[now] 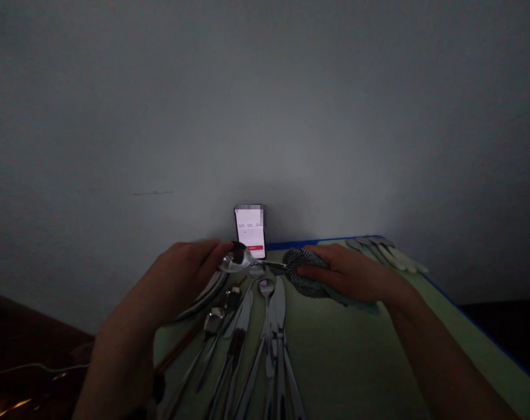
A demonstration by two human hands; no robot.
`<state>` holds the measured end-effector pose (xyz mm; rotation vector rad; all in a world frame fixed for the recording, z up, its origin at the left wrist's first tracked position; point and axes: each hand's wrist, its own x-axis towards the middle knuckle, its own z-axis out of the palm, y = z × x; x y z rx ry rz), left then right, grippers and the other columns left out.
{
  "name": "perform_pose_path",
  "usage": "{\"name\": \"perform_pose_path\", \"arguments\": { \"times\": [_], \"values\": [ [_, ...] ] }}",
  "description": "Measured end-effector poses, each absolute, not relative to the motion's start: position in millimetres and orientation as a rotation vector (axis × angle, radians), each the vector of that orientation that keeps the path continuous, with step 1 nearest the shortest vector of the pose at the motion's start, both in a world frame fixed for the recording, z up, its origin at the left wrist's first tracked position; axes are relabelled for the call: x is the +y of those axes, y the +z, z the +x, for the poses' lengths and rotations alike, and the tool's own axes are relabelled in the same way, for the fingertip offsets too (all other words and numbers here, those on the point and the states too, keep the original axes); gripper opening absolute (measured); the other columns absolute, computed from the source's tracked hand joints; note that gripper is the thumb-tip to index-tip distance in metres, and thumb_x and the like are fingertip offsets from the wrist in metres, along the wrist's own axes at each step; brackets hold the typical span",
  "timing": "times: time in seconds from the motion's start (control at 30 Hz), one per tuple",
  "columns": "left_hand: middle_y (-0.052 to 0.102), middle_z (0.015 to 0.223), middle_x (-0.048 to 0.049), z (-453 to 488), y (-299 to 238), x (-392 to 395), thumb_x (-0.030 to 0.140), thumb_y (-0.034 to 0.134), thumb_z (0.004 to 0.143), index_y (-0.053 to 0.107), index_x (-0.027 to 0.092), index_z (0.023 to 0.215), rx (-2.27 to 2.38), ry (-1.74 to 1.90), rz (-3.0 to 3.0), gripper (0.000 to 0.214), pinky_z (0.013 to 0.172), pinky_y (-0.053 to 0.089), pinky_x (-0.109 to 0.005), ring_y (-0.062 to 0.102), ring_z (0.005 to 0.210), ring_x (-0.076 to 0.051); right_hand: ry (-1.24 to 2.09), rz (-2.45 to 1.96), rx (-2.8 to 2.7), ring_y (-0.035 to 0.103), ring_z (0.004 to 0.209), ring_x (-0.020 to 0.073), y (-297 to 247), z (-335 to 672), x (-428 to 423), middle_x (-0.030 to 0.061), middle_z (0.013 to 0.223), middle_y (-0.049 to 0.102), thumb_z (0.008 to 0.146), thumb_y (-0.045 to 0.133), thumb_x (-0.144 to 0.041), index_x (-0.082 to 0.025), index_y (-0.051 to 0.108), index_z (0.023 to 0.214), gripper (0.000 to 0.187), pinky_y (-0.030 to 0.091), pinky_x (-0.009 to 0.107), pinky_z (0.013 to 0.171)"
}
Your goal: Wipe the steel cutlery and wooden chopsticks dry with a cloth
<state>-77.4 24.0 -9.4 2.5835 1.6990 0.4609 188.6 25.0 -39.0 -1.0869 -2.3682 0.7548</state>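
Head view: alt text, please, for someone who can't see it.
A person's left grip holds a shiny spoon by its bowl while the right grip holds a patterned cloth at its handle, above a green tabletop. Cutlery lies below and at far right; a lit phone stands upright behind.

Spoon (237, 262) glossy, smooth metal; cloth (303, 284) matt textile; wall (265, 116) matt.

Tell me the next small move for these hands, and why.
Probably slide the dark patterned cloth along the silver metal spoon's handle: the right hand grips the cloth where the handle meets it, while the left hand holds the bowl end, which should keep it steady.
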Motion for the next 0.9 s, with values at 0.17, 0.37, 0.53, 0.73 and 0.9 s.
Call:
{"name": "perform_pose_path", "arguments": {
  "times": [0.17,0.37,0.53,0.73,0.9],
  "values": [
    [0.066,0.061,-0.0034,-80,-12,27,0.046,0.029,0.09,0.065,0.019,0.077,1.721,0.561,2.557,0.047,0.05,0.036,-0.024,0.057,0.052,-0.015,0.765,-1.06,-2.434,0.053,0.069,0.0137,-35,201,24,0.0001,0.076,0.06,0.089,0.043,-0.036,-0.02,0.059,0.088,0.023,0.038,0.024,0.064],
    [0.07,0.074,-0.0053,-56,-12,22,0.041,0.026,0.092,0.068,0.02,0.087,1.624,0.434,2.659,0.047,0.058,0.04,-0.027,0.062,0.063,-0.018,0.745,-1.019,-2.477,0.051,0.067,0.0125,-36,188,23,0.0002,0.078,0.061,0.089,0.044,-0.033,-0.019,0.059,0.088,0.021,0.036,0.024,0.063],
    [0.07,0.077,-0.0048,-36,-16,18,0.039,0.025,0.095,0.066,0.02,0.086,1.56,0.352,2.746,0.046,0.059,0.038,-0.027,0.061,0.064,-0.017,0.826,-0.971,-2.432,0.05,0.067,0.0118,-44,171,25,0.0007,0.076,0.06,0.09,0.041,-0.031,-0.016,0.056,0.082,0.022,0.036,0.023,0.062],
    [0.068,0.069,-0.0042,-19,-25,16,0.036,0.023,0.096,0.064,0.018,0.08,1.51,0.325,2.852,0.048,0.055,0.034,-0.027,0.059,0.059,-0.017,0.871,-1.004,-2.22,0.048,0.064,0.0108,-55,161,30,-0.0004,0.071,0.059,0.088,0.043,-0.036,-0.016,0.055,0.074,0.027,0.037,0.022,0.059],
    [0.066,0.066,-0.0034,-22,-21,16,0.037,0.023,0.096,0.064,0.018,0.078,1.435,0.352,2.83,0.049,0.054,0.034,-0.026,0.056,0.055,-0.015,0.892,-0.963,-2.18,0.054,0.069,0.0118,-50,158,26,0.0002,0.078,0.064,0.087,0.047,-0.033,-0.017,0.059,0.081,0.021,0.04,0.023,0.063]
  ]
}}
